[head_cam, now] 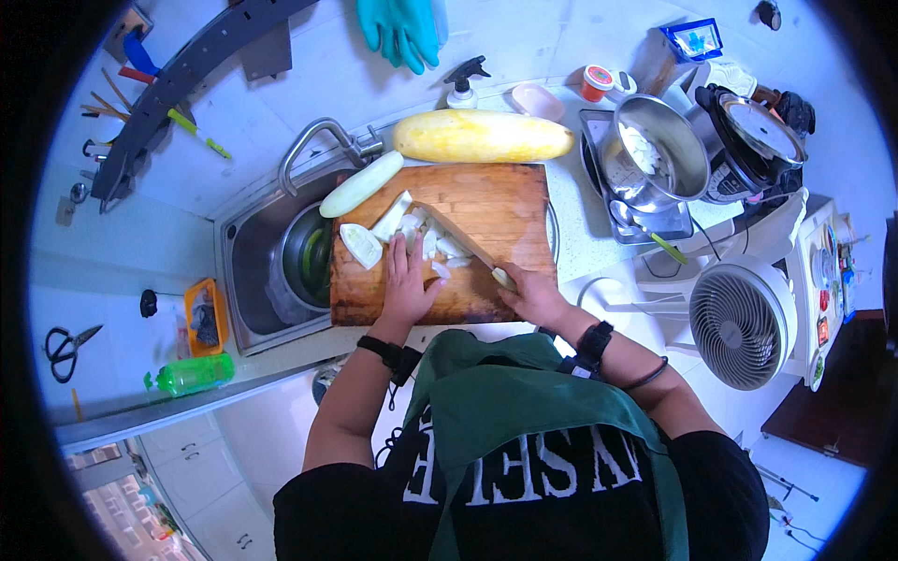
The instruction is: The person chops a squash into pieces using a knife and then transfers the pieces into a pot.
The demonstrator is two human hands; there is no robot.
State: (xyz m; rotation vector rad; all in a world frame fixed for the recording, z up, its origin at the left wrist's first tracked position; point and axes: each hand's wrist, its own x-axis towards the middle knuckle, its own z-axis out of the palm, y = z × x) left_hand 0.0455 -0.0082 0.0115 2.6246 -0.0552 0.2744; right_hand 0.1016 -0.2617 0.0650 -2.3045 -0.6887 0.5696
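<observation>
My right hand [533, 293] grips the pale handle of a kitchen knife [459, 238], whose blade lies slantwise beside cut white pieces [449, 247] on a wooden cutting board [491, 189]. Nothing is gripped in my left hand [409, 280], which rests palm down on the board with its fingertips at the pieces. Just beyond those fingers are a pale peeled wedge [393, 216] and a broader cut chunk [361, 245]. A long peeled pale green vegetable [363, 184] lies across the board's far left corner. Behind the board is a large yellow gourd-like vegetable [484, 136].
Left of the board, a steel sink [242, 280] holds a metal bowl [289, 263] with green vegetables, under a faucet [316, 130]. At right stand a steel pot [691, 158] with white pieces, a tray [677, 224], a pressure cooker [729, 175] and a white fan [744, 322].
</observation>
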